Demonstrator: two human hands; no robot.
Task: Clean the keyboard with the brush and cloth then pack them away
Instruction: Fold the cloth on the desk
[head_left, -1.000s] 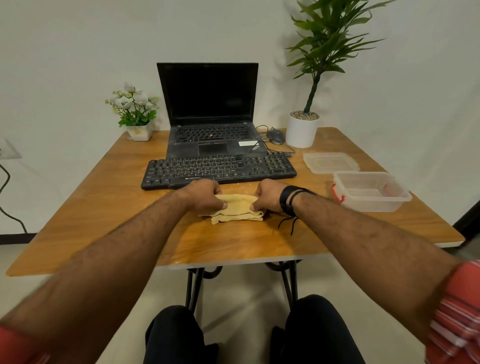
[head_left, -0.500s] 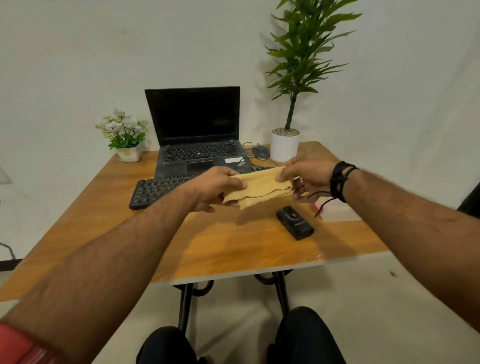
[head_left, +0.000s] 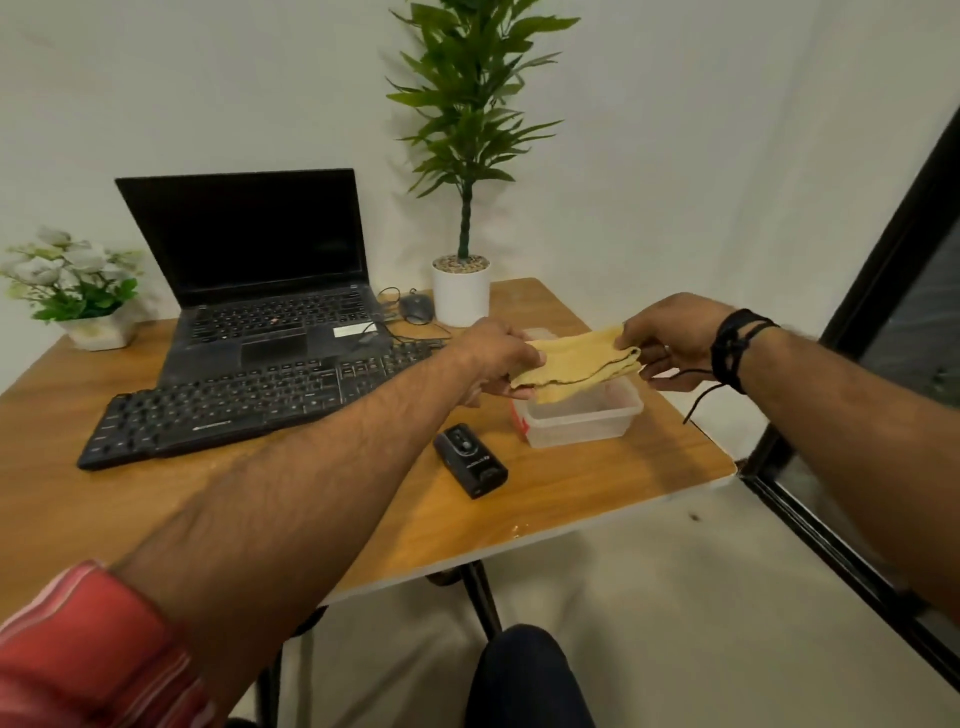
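Together, we hold the folded yellow cloth (head_left: 576, 364) above the clear plastic container (head_left: 582, 418) at the table's (head_left: 363, 519) right side, our left hand (head_left: 498, 358) pinching one end and our right hand (head_left: 670, 340) the other. Nearby, the black keyboard (head_left: 249, 400) lies before the laptop (head_left: 260, 270).

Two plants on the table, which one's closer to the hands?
The tall leafy plant in the white round pot, at the back behind the left hand. The small white-flowered plant sits at the table's far left corner.
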